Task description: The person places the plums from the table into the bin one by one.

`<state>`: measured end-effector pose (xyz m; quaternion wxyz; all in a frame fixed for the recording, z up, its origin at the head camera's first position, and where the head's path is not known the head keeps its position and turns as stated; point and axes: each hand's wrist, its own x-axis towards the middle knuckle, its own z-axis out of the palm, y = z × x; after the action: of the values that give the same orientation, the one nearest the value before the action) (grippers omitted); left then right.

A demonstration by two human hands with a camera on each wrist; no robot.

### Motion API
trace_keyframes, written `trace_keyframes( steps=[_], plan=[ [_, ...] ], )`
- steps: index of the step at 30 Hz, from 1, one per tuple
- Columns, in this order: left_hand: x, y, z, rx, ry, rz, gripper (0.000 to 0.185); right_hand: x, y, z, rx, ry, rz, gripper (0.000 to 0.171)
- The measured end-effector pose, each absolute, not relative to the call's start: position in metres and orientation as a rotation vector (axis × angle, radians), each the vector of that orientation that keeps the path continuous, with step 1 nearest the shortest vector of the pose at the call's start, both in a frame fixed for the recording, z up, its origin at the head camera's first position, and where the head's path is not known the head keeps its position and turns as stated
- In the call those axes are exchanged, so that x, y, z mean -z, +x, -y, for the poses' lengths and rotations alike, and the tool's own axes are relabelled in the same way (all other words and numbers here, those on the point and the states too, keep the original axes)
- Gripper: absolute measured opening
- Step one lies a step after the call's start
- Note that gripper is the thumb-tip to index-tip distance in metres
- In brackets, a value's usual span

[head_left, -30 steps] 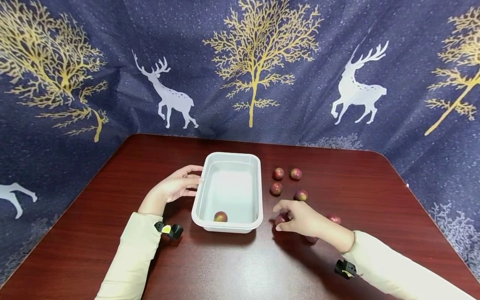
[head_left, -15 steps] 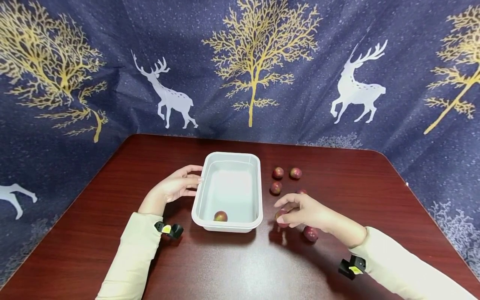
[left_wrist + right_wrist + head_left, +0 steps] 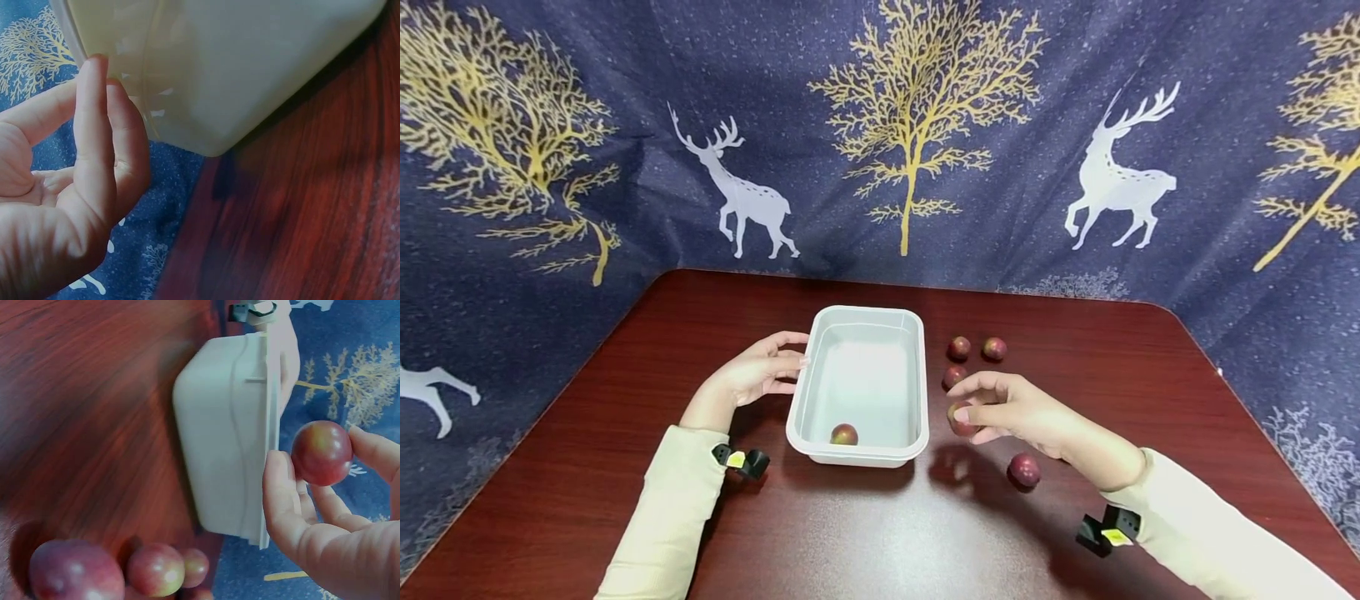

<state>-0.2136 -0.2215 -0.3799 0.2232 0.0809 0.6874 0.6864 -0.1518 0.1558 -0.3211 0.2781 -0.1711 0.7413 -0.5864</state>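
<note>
My right hand [image 3: 1018, 412] pinches a purple-red passion fruit [image 3: 322, 453] between thumb and fingertips, raised beside the white plastic box [image 3: 862, 383]. The fruit's shadow falls on the table below it. One passion fruit [image 3: 844, 434] lies inside the box, by its near wall. At the box's left side, my left hand [image 3: 752, 373] holds the rim, thumb at the edge and fingers against the outer wall. In the left wrist view, the fingertips [image 3: 95, 62] sit right under the lip.
Several passion fruits lie on the dark red table right of the box, including a far one [image 3: 995, 349], another [image 3: 958, 348] and a nearer one [image 3: 1024, 471]. My right hand hides part of this area. A patterned blue cloth [image 3: 865, 150] hangs behind the table.
My right hand has closed on a passion fruit and lifted it off the table, moving slightly away from me. My left hand and the box have stayed put.
</note>
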Motion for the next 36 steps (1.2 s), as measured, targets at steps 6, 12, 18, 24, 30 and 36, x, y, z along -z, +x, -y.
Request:
trace_keyframes(
  steps=[6, 12, 18, 24, 30, 36],
  plan=[
    [0.379, -0.212, 0.221, -1.917, 0.213, -1.884, 0.056, 0.32, -0.154, -0.15, 1.635, -0.453, -1.971, 0.048],
    [0.378, -0.211, 0.222, -1.926, 0.203, -1.881, 0.056, 0.316, -0.157, -0.138, 1.666, -0.487, -1.962, 0.047],
    [0.38, -0.212, 0.221, -1.934, 0.216, -1.864, 0.055, 0.307, -0.16, -0.118, 1.707, -0.494, -1.921, 0.046],
    [0.381, -0.213, 0.221, -1.935, 0.21, -1.871, 0.055, 0.303, -0.165, -0.098, 1.729, -0.483, -1.852, 0.04],
    [0.38, -0.212, 0.221, -1.933, 0.213, -1.869, 0.056, 0.302, -0.172, -0.085, 1.74, -0.454, -1.817, 0.036],
    [0.38, -0.212, 0.22, -1.941, 0.217, -1.86, 0.056, 0.306, -0.181, -0.07, 1.75, -0.45, -1.799, 0.04]
  ],
)
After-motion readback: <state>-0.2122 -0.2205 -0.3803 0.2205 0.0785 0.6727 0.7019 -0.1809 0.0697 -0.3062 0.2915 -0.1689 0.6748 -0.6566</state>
